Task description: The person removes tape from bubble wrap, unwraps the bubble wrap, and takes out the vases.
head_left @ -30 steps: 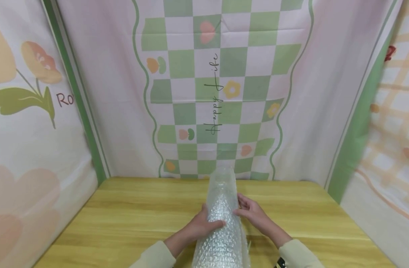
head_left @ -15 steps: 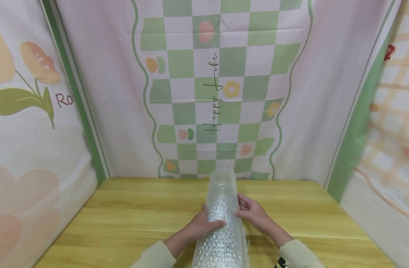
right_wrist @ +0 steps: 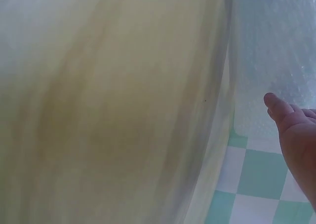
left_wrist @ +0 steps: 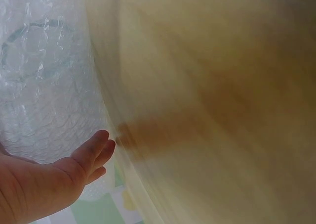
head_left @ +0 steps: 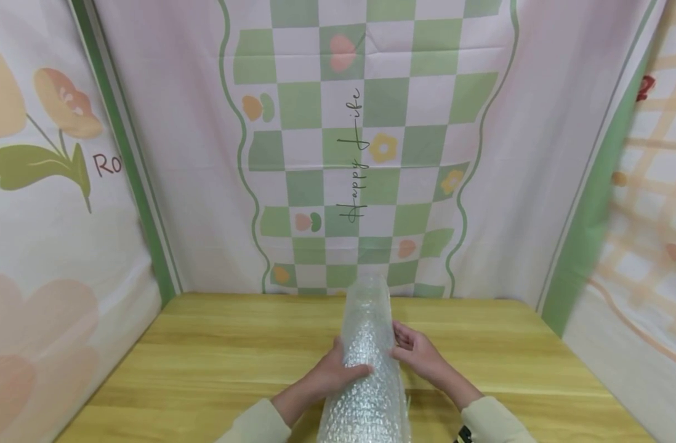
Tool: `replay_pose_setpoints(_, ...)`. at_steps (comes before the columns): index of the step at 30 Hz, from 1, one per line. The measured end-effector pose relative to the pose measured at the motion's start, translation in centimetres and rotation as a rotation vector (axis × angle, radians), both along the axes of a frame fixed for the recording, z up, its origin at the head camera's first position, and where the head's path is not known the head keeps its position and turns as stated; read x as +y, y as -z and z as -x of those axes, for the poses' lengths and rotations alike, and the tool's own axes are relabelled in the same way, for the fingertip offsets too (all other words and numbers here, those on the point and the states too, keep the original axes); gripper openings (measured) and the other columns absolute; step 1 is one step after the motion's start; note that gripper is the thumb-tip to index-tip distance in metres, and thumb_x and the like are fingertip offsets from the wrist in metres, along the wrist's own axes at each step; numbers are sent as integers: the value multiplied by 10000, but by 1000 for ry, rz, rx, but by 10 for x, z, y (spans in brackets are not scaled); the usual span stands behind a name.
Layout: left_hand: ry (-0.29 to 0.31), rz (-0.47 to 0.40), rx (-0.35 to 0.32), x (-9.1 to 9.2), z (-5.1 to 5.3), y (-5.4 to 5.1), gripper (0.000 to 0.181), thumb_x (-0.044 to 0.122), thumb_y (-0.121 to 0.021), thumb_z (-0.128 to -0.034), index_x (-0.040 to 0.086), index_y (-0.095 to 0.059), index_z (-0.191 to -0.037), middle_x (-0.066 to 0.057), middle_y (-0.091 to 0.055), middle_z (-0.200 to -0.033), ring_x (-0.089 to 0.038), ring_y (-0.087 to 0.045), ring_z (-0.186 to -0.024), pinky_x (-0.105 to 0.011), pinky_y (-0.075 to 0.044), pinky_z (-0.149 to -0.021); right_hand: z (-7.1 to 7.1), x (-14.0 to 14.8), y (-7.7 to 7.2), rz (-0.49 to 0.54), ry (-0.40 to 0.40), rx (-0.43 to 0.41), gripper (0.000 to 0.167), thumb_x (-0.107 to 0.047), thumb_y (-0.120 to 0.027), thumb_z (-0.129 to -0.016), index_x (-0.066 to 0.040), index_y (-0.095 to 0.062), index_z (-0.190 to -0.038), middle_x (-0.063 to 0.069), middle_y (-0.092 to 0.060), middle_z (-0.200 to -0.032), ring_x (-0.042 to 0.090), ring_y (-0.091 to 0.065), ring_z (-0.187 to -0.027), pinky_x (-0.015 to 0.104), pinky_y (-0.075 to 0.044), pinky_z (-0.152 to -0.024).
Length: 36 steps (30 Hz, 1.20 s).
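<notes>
A tall roll of clear bubble wrap (head_left: 366,381) stands at the table's middle, running from the near edge upward in the head view. My left hand (head_left: 335,372) holds its left side, thumb across the front, other fingers mostly hidden behind. On the right side my right hand (head_left: 423,357) grips the wrap's edge between thumb and fingers. The left wrist view shows the left hand (left_wrist: 59,179) against the bubble wrap (left_wrist: 44,95); in the right wrist view the right hand (right_wrist: 301,135) lies against the wrap (right_wrist: 266,51).
The wood-grain table (head_left: 216,351) extends on both sides of the wrap. Behind it hangs a green-and-white checked cloth (head_left: 388,184). Printed cloths hang at the left (head_left: 55,234) and right (head_left: 637,277). A dark band (head_left: 464,434) shows at the right sleeve.
The wrap's lower right edge has shifted slightly left. Both hands keep nearly the same places on it.
</notes>
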<state>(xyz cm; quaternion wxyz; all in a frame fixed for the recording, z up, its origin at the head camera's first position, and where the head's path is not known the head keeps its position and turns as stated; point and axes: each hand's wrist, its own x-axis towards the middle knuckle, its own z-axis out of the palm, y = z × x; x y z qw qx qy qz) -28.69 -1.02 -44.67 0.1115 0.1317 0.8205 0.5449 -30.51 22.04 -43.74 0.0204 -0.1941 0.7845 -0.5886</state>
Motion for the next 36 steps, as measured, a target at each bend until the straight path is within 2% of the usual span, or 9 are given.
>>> replay_pose_setpoints(13, -5, 13, -10, 0, 0, -1, 1135, 456, -742, -824, -84, -18, -1513, -360, -190, -1509, -525, -255, -1346, -636, -257, -1071, 1, 0, 1, -25, -10, 22, 695, -29, -558, -931, 197, -142, -1441, 359, -193, -1482, 473, -273, -1353, 353, -383, -1036)
replay_pose_setpoints(24, -19, 27, -7, 0, 0, 1, 1176, 523, -742, -796, -78, -32, -1515, -352, -206, -1508, -524, -261, -1345, -638, -261, -1068, 0, -2, -2, -51, 4, 28, 678, -26, -541, -932, 204, -148, -1435, 366, -222, -1470, 479, -297, -1343, 369, -390, -1034)
replay_pose_setpoints(31, -24, 32, -15, 1, 0, 1, 1180, 527, -743, -793, -76, -31, -1516, -350, -196, -1512, -525, -244, -1352, -635, -240, -1079, 1, 0, 1, -90, 57, 26, 639, -42, -539, -932, 172, -218, -1441, 330, -284, -1469, 463, -347, -1328, 400, -404, -1027)
replay_pose_setpoints(36, -18, 30, -20, 0, 0, -1, 1164, 511, -740, -805, -80, -31, -1515, -350, -189, -1515, -524, -238, -1355, -634, -234, -1082, 2, 3, 0, -65, 14, 16, 627, -26, -520, -942, 170, -200, -1445, 336, -270, -1467, 472, -312, -1340, 375, -415, -1018)
